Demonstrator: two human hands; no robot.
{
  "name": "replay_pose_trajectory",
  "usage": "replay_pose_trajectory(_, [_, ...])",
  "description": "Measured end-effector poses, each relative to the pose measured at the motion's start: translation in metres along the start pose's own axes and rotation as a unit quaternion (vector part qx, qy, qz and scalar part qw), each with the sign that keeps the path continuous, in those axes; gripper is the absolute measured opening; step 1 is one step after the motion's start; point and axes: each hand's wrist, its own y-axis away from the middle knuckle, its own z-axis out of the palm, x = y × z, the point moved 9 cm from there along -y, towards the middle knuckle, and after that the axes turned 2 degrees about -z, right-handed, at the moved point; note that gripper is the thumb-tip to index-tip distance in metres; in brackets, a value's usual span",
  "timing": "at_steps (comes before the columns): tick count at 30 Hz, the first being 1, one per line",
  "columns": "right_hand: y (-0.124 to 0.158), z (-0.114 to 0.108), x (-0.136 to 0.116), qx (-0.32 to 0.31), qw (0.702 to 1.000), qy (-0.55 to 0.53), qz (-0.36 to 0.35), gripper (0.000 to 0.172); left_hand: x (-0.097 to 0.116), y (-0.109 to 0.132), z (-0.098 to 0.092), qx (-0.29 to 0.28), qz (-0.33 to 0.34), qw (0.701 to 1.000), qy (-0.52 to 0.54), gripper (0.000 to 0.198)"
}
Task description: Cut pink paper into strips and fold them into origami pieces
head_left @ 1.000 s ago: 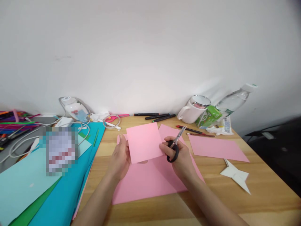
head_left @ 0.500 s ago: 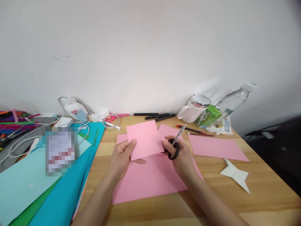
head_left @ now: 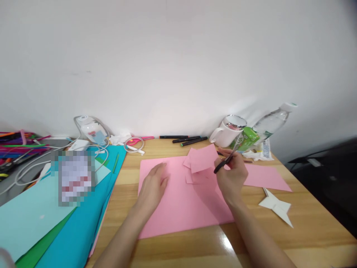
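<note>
My left hand (head_left: 153, 186) rests with its fingers stretched out over the left part of a large pink paper sheet (head_left: 181, 208), holding nothing. Black-handled scissors (head_left: 223, 164) are in my closed right hand (head_left: 232, 178), their blades pointing up and away. The right edge of a small pink paper square (head_left: 205, 158) meets the fingers of that same hand; the square hovers or lies over other small pink pieces (head_left: 192, 178) on the large sheet. My right fingertips are partly hidden.
Right of the hand lie another pink sheet (head_left: 266, 176) and a folded white paper star (head_left: 276, 206). A white mug (head_left: 227, 132), green carton (head_left: 247, 139) and tilted bottle (head_left: 272, 121) stand behind. Markers (head_left: 189, 139) lie near the wall; coloured papers (head_left: 83, 230) cover the left.
The small pink square has moved right, out of my left hand, over the small pieces. My left hand has opened and lowered onto the large sheet. My right hand has shifted right with the scissors.
</note>
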Motion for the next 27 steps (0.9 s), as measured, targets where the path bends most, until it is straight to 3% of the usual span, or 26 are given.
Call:
replay_pose_trajectory(6, [0.000, 0.006, -0.003, 0.022, 0.995, 0.062, -0.073, 0.029, 0.005, 0.002, 0.011, -0.041, 0.043, 0.987, -0.149, 0.041])
replay_pose_trajectory(9, [0.002, 0.023, -0.005, -0.051, 0.992, 0.026, -0.108, 0.017, 0.008, 0.003, 0.012, -0.031, 0.065, 0.981, -0.181, 0.037])
replay_pose_trajectory(11, [0.005, 0.039, -0.012, -0.147, 0.979, 0.026, -0.141, 0.012, 0.009, 0.003, 0.013, -0.022, 0.077, 0.977, -0.196, 0.035])
replay_pose_trajectory(13, [0.017, 0.055, -0.023, -0.278, 0.938, 0.073, -0.192, 0.017, 0.009, 0.003, 0.014, -0.015, 0.082, 0.976, -0.202, 0.033])
replay_pose_trajectory(15, [0.033, 0.064, -0.030, -0.384, 0.880, 0.143, -0.239, 0.029, 0.009, 0.003, 0.014, -0.011, 0.086, 0.975, -0.204, 0.032])
replay_pose_trajectory(17, [0.045, 0.065, -0.034, -0.439, 0.832, 0.209, -0.267, 0.034, 0.010, 0.003, 0.015, -0.010, 0.092, 0.972, -0.215, 0.032])
replay_pose_trajectory(19, [0.053, 0.066, -0.032, -0.459, 0.792, 0.282, -0.288, 0.035, 0.010, 0.004, 0.016, -0.013, 0.098, 0.968, -0.230, 0.032])
replay_pose_trajectory(22, [0.056, 0.069, -0.028, -0.442, 0.749, 0.380, -0.317, 0.033, 0.011, 0.005, 0.017, -0.016, 0.100, 0.965, -0.243, 0.032])
replay_pose_trajectory(27, [0.056, 0.078, -0.025, -0.443, 0.713, 0.408, -0.360, 0.033, 0.013, 0.004, 0.016, -0.012, 0.099, 0.963, -0.251, 0.031])
